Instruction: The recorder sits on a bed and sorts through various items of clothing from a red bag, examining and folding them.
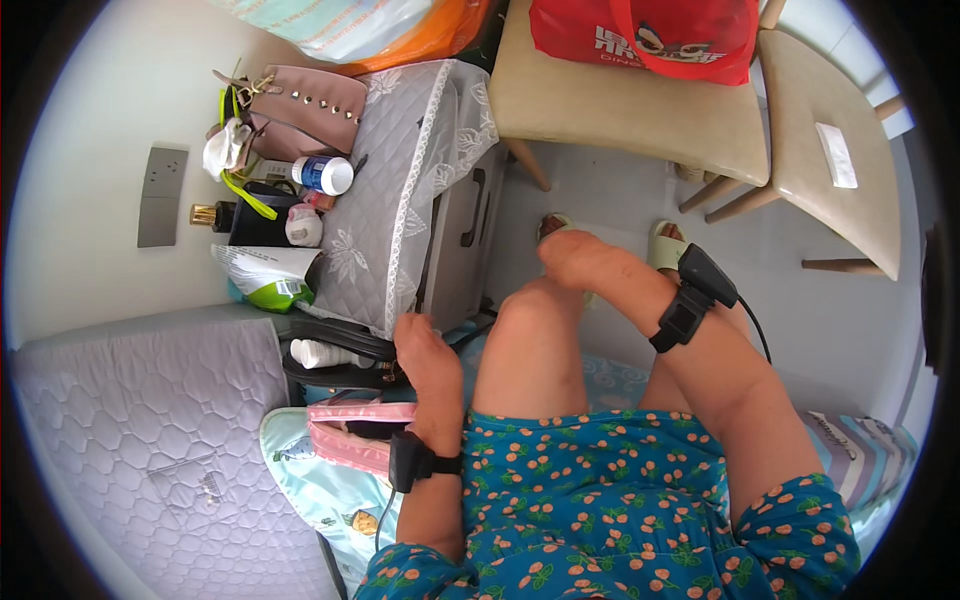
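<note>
My left hand (427,351) is beside the black bag (337,341) on the bed, close to the lace edge of the quilted cover (367,247). A white bottle (322,354) lies in or on that bag. Just below my left hand is an open pink pouch (356,442). My right hand (571,259) rests at or just above my knee, its fingers curled out of sight. Whether either hand holds anything cannot be told. Each forearm wears a black strapped device, the left one (411,463) near the wrist and the right one (694,296) midway along.
On the covered cabinet stand a pink studded handbag (315,109), a white-capped bottle (324,175), a black pouch (259,214) and a green-white packet (270,277). A beige chair (622,112) holds a red bag (645,37). Another chair (832,165) bears a white packet (836,156).
</note>
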### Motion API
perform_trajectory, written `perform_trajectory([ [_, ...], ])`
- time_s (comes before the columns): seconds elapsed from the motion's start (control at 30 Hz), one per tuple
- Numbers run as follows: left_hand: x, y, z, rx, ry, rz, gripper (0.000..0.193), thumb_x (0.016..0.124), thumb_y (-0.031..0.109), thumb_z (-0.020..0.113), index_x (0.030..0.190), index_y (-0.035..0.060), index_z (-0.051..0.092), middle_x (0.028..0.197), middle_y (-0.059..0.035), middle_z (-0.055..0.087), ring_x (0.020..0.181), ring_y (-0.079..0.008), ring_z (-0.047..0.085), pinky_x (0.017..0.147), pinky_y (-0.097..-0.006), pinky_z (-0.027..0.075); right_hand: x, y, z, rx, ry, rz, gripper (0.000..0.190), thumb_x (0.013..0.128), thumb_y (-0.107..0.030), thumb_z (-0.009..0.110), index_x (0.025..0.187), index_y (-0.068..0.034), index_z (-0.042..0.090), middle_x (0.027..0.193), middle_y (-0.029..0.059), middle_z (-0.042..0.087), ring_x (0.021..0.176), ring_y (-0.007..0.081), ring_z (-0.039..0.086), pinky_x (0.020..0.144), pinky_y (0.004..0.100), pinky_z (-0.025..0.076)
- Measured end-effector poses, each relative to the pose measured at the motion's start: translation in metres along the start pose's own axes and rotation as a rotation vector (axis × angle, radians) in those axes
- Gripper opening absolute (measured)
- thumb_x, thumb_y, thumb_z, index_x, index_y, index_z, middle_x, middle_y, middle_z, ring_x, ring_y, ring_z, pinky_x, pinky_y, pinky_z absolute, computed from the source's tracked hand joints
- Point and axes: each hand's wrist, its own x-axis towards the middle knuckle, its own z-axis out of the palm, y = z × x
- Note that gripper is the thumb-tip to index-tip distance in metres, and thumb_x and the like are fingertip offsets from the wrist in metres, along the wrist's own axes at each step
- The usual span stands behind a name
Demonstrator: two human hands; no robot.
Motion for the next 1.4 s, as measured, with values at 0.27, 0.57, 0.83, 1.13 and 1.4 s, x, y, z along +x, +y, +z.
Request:
perform_trajectory([
  [0.27, -0.001, -0.014, 0.027, -0.034, -0.697, 0.003, 0.029, 0.084, 0.009, 0.051, 0.108, -0.0027, 0.06, 0.105, -0.0254, 0.061, 0.095, -0.0439, 0.059, 0.08, -0.0452, 0.048, 0.001, 0.0, 0.003, -0.027, 0.032, -0.047, 0.021, 0.076, -0.002, 0.06, 0.094, 0.0, 0.07, 0.103, 0.0189, 0.067, 0.099, 0.034, 0.064, 0.082, 0.0391, 0.052],
  [0.57, 0.033, 0.003, 0.066, -0.371, -0.324, 0.13, 0.044, 0.087, 0.0, 0.047, 0.131, -0.0009, 0.047, 0.121, -0.0287, 0.053, 0.11, -0.0425, 0.053, 0.093, -0.0463, 0.045, -0.005, 0.003, 0.003, -0.013, 0.068, -0.082, 0.02, 0.075, -0.003, 0.062, 0.093, -0.002, 0.071, 0.101, 0.0178, 0.067, 0.097, 0.0339, 0.065, 0.081, 0.0391, 0.052],
  [0.83, 0.066, 0.008, 0.097, -0.136, -0.268, 0.431, 0.052, 0.087, 0.002, 0.049, 0.136, -0.0056, 0.035, 0.14, -0.0288, 0.038, 0.129, -0.041, 0.039, 0.108, -0.0411, 0.033, -0.003, 0.003, 0.004, 0.002, 0.054, -0.074, 0.02, 0.075, -0.007, 0.06, 0.091, -0.001, 0.071, 0.097, 0.0182, 0.068, 0.094, 0.034, 0.065, 0.08, 0.0396, 0.052],
  [1.13, 0.085, 0.007, 0.112, -0.001, -0.241, 0.132, 0.049, 0.092, 0.015, 0.05, 0.134, -0.0072, 0.036, 0.136, -0.0312, 0.041, 0.126, -0.0435, 0.04, 0.106, -0.0424, 0.034, -0.012, 0.005, 0.0, -0.011, 0.043, -0.06, 0.018, 0.075, -0.008, 0.063, 0.09, -0.002, 0.071, 0.099, 0.0164, 0.068, 0.097, 0.033, 0.065, 0.081, 0.0387, 0.052],
  [1.4, 0.084, 0.0, 0.121, -0.025, -0.243, 0.063, 0.051, 0.097, 0.027, 0.043, 0.133, -0.008, 0.037, 0.132, -0.0298, 0.046, 0.12, -0.044, 0.046, 0.103, -0.0428, 0.037, -0.01, 0.006, 0.0, -0.04, 0.053, -0.081, 0.018, 0.075, -0.007, 0.063, 0.091, -0.003, 0.072, 0.099, 0.0153, 0.068, 0.097, 0.0323, 0.065, 0.08, 0.0383, 0.052],
])
